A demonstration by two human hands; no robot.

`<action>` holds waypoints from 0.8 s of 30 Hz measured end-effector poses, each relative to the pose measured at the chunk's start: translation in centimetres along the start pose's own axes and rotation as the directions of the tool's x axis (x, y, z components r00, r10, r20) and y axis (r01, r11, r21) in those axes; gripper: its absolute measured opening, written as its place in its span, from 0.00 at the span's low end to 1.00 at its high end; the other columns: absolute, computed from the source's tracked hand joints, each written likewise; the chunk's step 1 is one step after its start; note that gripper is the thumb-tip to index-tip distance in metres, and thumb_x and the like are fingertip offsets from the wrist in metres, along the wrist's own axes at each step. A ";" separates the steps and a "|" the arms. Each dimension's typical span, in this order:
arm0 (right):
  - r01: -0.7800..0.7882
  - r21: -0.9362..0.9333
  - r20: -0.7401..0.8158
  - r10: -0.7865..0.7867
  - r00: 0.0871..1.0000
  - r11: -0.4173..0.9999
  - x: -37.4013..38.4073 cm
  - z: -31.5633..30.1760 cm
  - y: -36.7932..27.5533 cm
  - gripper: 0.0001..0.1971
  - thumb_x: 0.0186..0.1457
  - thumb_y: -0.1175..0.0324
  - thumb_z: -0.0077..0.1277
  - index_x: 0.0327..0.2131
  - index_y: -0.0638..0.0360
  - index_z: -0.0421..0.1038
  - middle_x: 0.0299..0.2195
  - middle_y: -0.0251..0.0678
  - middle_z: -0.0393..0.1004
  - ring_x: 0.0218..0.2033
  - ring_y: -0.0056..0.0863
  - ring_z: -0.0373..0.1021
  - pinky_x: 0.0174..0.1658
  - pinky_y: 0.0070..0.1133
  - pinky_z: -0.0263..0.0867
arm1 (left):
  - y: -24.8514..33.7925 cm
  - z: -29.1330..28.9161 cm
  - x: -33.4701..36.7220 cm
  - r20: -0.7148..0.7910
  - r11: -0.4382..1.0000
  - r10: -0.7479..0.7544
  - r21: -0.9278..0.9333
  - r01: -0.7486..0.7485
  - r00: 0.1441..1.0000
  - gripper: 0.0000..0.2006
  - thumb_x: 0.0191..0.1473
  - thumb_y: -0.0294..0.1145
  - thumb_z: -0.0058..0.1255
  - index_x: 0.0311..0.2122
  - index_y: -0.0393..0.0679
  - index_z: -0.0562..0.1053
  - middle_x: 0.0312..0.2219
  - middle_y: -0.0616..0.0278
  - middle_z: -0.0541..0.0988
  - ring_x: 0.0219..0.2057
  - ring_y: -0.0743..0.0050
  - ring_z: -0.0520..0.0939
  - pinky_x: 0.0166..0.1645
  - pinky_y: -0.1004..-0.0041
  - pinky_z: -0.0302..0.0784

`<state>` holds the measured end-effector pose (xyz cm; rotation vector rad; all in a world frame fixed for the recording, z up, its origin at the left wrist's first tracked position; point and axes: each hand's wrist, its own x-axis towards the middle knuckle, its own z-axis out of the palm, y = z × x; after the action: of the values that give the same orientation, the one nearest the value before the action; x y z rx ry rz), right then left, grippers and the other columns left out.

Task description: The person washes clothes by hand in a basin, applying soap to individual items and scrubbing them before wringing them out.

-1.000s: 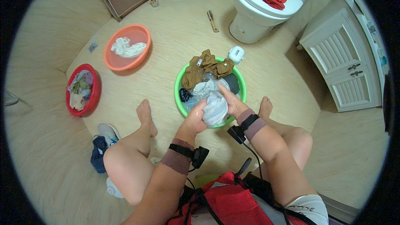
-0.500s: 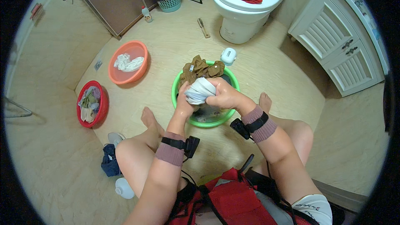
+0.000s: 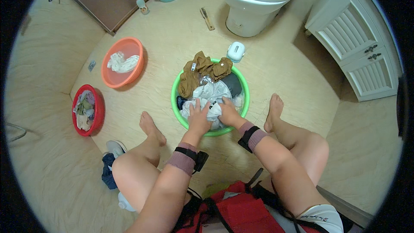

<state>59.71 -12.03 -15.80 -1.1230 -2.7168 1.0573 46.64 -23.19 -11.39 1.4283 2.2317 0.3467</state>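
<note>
A wet white garment (image 3: 212,90) lies loosely bunched in a green-rimmed basin (image 3: 246,103) between my feet. My left hand (image 3: 199,118) rests on its near part with fingers spread. Opposite it, my right hand (image 3: 228,113) is closed on a fold of the same cloth, its fingertips partly hidden. Between the two hands a small dark mark shows on the fabric. Brown clothing (image 3: 202,70) is heaped at the basin's far side, over the rim, next to a dark grey cloth (image 3: 233,84).
An orange basin (image 3: 139,67) with white cloth and a red basin (image 3: 101,112) of clothes stand left. A white soap box (image 3: 236,52) sits beyond the green rim, and a brush (image 3: 207,18) lies farther off. The toilet (image 3: 246,19) and white cabinet (image 3: 345,26) bound the far right.
The white garment was a tight twisted bundle held above the basin; now it lies loosened inside. Both hands have moved lower and nearer me, and the left fingers have spread.
</note>
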 end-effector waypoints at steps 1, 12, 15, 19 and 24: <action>-0.053 -0.066 0.082 0.058 0.995 0.996 0.1 0.7 0.7 0.23 0.43 0.71 0.53 0.47 0.55 0.68 0.65 0.42 0.40 0.62 0.56 0.45 0.57 0.49 0.50 | 0.3 0.5 0.3 0.098 0.999 -0.031 0.018 0.030 0.995 0.42 0.38 0.37 0.63 0.61 0.61 0.57 0.64 0.54 0.44 0.63 0.35 0.44 0.59 0.40 0.52; -0.042 -0.387 0.326 0.180 0.928 0.921 0.8 3.4 0.4 0.17 0.58 0.64 0.39 0.48 0.54 0.69 0.66 0.39 0.31 0.63 0.55 0.41 0.53 0.58 0.49 | -1.2 5.8 2.4 0.340 0.981 -0.181 0.127 0.145 0.923 0.34 0.44 0.44 0.59 0.58 0.63 0.61 0.66 0.68 0.33 0.65 0.41 0.31 0.56 0.34 0.54; -0.045 -0.460 0.285 0.195 0.939 0.887 0.9 4.3 0.4 0.17 0.57 0.63 0.40 0.48 0.53 0.71 0.65 0.40 0.40 0.62 0.51 0.47 0.52 0.53 0.52 | -1.7 6.9 3.0 0.382 0.976 -0.205 0.144 0.161 0.901 0.28 0.46 0.43 0.57 0.55 0.61 0.66 0.66 0.67 0.37 0.65 0.41 0.34 0.59 0.42 0.56; -0.044 -0.492 0.353 0.245 0.903 0.870 1.4 6.5 1.3 0.16 0.55 0.63 0.41 0.45 0.53 0.74 0.56 0.43 0.62 0.56 0.44 0.59 0.50 0.47 0.56 | -3.1 9.8 3.2 0.412 0.974 -0.201 0.182 0.136 0.889 0.23 0.52 0.40 0.47 0.55 0.59 0.67 0.65 0.61 0.46 0.64 0.42 0.45 0.60 0.49 0.58; 0.024 -0.461 0.428 0.199 0.882 0.887 0.7 7.2 2.7 0.14 0.54 0.63 0.42 0.37 0.53 0.78 0.43 0.40 0.74 0.48 0.43 0.66 0.47 0.40 0.61 | -1.8 9.8 3.1 0.460 0.965 -0.190 0.251 0.079 0.867 0.19 0.55 0.36 0.39 0.51 0.47 0.70 0.62 0.54 0.55 0.61 0.46 0.56 0.58 0.52 0.61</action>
<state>59.02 -14.37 -23.14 -1.1789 -3.4678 0.7947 49.09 -21.54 -21.38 1.2784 1.9776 -0.2954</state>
